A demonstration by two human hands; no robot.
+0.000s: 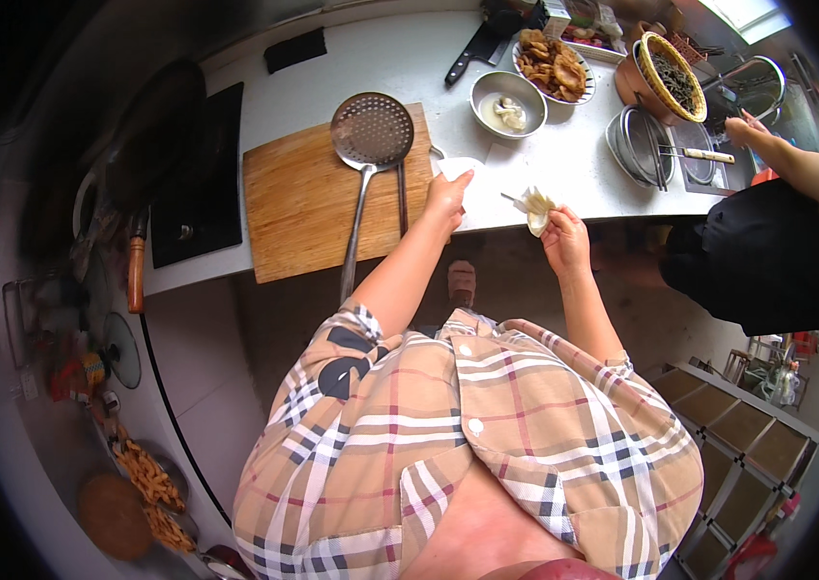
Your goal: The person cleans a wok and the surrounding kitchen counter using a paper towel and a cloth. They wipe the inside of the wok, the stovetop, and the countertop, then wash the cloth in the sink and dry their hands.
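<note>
My left hand grips a white, thin, sheet-like thing above the counter's front edge; bright glare hides its detail. Close behind it shows a small metal handle end. Between the fingers of my right hand is a pale, crumpled, gathered wrapper, with a thin stick poking out to the left. What the wrapper is made of, I cannot tell. Beyond both hands stands a steel bowl holding a pale, folded lump in cloudy liquid.
Left of my hands, a perforated skimmer and dark chopsticks lie across a wooden cutting board. A cleaver rests near a plate of fried food. At right, another person's hand is by the sink, near strainers.
</note>
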